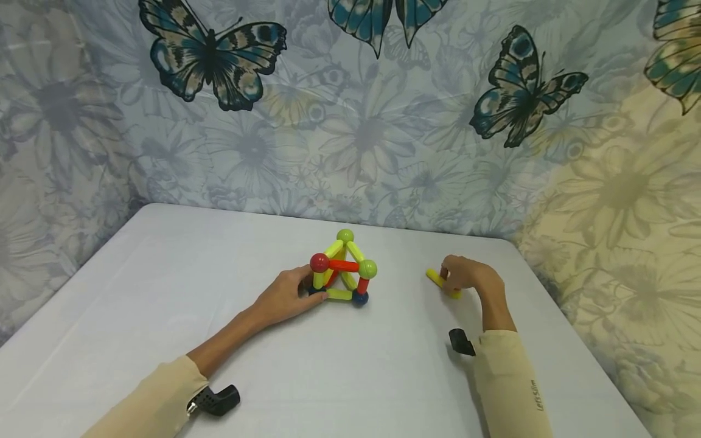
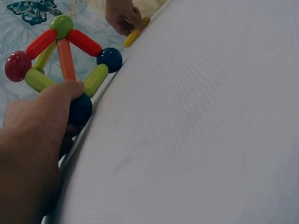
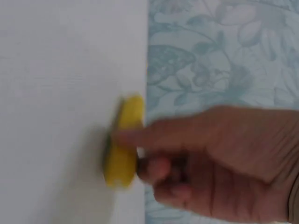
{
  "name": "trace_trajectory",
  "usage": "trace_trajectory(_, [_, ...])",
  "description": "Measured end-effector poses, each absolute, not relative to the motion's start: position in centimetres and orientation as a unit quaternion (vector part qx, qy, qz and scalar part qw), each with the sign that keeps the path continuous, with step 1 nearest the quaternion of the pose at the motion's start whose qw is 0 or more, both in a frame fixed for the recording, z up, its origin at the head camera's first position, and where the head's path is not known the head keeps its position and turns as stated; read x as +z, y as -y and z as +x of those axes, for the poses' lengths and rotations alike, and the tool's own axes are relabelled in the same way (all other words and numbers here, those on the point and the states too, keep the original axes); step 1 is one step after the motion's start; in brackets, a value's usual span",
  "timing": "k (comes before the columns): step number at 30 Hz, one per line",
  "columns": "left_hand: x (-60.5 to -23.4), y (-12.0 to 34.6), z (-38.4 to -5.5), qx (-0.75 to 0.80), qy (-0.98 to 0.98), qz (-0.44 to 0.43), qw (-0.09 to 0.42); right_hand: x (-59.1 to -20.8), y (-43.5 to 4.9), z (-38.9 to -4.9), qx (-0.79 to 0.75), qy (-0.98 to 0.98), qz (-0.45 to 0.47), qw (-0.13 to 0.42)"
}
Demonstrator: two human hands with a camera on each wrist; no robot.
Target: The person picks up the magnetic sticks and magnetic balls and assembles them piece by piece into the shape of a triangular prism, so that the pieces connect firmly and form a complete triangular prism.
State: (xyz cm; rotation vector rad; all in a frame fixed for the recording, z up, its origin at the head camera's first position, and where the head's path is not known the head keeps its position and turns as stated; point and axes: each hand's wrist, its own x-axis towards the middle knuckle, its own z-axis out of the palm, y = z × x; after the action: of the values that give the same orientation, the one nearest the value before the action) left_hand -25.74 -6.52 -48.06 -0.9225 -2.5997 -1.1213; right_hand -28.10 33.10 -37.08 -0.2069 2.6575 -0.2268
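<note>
A small frame of coloured rods and balls (image 1: 344,266) stands on the white table, built from red, yellow-green and orange rods with green, red and dark blue balls at its corners. My left hand (image 1: 286,296) grips its lower left corner, with the thumb by a dark blue ball (image 2: 81,111) in the left wrist view. Off to the right, my right hand (image 1: 464,273) pinches a yellow rod (image 3: 124,144) between thumb and fingers, at or just above the tabletop. Blur in the right wrist view softens the rod's outline.
The white table (image 1: 328,377) runs back to a wall covering (image 1: 372,152) printed with flowers and butterflies. Its right edge slants past the right forearm. A black wrist device (image 1: 218,400) sits at the left cuff, another (image 1: 461,342) at the right.
</note>
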Motion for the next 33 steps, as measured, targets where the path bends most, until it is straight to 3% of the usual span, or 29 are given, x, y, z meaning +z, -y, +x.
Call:
trace_trajectory(4, [-47.9, 6.5, -25.6, -0.374, 0.867, -0.312, 0.102, -36.0, -31.5, -27.9, -0.159, -0.940, -0.149, 0.264])
trace_trajectory(10, [-47.9, 6.4, -25.6, -0.361, 0.868, -0.322, 0.117, -33.1, -28.5, -26.1, -0.217, -0.896, -0.188, 0.340])
trace_trajectory(13, [-48.0, 6.4, -25.7, -0.359, 0.867, -0.324, 0.125, -32.1, -27.2, -25.2, -0.222, -0.882, -0.221, 0.352])
trace_trajectory(19, [-48.2, 6.6, -25.6, -0.372, 0.861, -0.321, 0.133, -31.4, -23.9, -23.4, -0.208, -0.871, -0.276, 0.350])
trace_trajectory(27, [-48.5, 6.8, -25.8, -0.378, 0.858, -0.320, 0.137, -33.5, -17.8, -22.1, -0.163, -0.901, -0.234, 0.327])
trace_trajectory(33, [-48.3, 6.8, -25.7, -0.395, 0.849, -0.328, 0.127, -35.1, -15.4, -21.5, -0.111, -0.928, -0.257, 0.246])
